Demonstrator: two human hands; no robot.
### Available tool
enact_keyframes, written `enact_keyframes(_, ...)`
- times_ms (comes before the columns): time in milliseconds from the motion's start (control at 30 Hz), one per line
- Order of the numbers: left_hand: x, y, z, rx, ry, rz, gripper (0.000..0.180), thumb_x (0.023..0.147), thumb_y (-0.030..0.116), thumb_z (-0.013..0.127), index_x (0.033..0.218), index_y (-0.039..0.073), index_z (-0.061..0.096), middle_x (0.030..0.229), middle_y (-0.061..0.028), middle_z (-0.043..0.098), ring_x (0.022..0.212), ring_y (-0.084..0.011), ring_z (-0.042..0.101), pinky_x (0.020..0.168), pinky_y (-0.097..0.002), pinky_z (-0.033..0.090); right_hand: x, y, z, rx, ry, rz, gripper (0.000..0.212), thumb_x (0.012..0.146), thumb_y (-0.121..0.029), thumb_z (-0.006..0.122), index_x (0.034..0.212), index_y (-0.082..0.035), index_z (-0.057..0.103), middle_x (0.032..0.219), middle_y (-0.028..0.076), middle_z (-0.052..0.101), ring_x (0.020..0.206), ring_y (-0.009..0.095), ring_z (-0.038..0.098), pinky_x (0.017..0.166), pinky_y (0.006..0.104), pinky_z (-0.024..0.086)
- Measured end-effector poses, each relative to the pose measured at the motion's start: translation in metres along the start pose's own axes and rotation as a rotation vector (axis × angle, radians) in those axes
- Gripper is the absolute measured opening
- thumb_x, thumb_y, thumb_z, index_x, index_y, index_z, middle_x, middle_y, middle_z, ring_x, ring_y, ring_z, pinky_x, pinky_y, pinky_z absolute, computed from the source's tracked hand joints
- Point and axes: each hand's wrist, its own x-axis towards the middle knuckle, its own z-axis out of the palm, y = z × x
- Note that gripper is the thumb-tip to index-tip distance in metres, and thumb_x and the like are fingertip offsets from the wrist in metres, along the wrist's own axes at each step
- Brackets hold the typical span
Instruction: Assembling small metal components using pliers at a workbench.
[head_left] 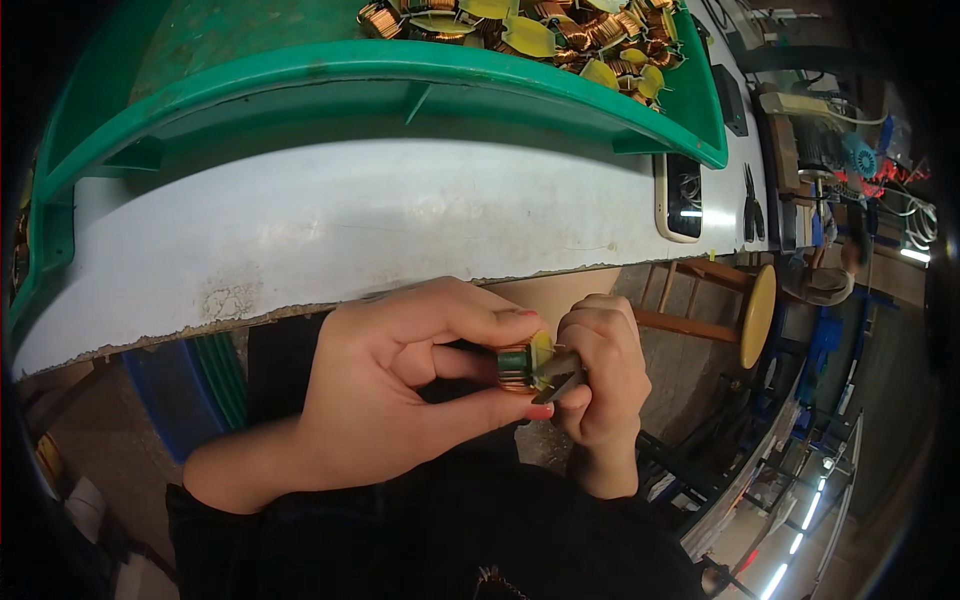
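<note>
Close to the table's front edge, my left hand [390,385] pinches a copper-wound coil [515,368] between thumb and fingers. Green core and a yellow insulating piece [541,350] show on the coil. My right hand [605,370] is closed around a grey metal hand tool [560,378], whose two flat jaws reach the coil's yellow side. Its handle is hidden in my fist, so its exact kind is unclear. Both hands are held in front of my body, just off the table.
A green plastic tray [400,62] on the white table [400,200] holds several similar coils [600,40]. To the right lie a phone [680,197] and dark slim-handled tool [752,205]. Beyond the table edge stands a wooden stool [757,318]; another person [832,285] is farther off.
</note>
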Motion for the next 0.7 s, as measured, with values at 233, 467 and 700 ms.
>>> enact_keyframes(233,0.003,-0.003,0.002,0.022,0.02,0.038,0.05,0.064,-0.022,0.066,0.109,-0.004,0.054,0.112,-0.0184,0.054,0.1,-0.0264,0.06,0.086,-0.0326,0.054,-0.004,0.008,-0.002,-0.032,0.006,-0.015,0.041,0.089,-0.041,0.051,0.084,0.0,0.056,0.083,0.011,0.053,0.071,0.025,0.047,0.068,0.0344,0.042)
enact_keyframes(467,0.006,-0.006,0.005,0.001,0.0,0.02,0.047,0.064,-0.021,0.066,0.106,-0.004,0.055,0.111,-0.0181,0.054,0.098,-0.0269,0.06,0.086,-0.0319,0.054,-0.007,0.01,-0.004,-0.049,0.034,-0.019,0.043,0.088,-0.043,0.051,0.081,-0.001,0.056,0.079,0.009,0.051,0.067,0.023,0.045,0.063,0.0328,0.041)
enact_keyframes(700,0.008,-0.009,0.006,0.067,-0.011,0.041,0.045,0.064,-0.021,0.067,0.104,-0.003,0.056,0.112,-0.019,0.054,0.095,-0.0266,0.061,0.085,-0.0307,0.054,-0.007,0.017,-0.007,-0.13,0.035,-0.092,0.043,0.087,-0.044,0.052,0.076,-0.003,0.054,0.071,0.007,0.048,0.06,0.02,0.041,0.056,0.0302,0.039)
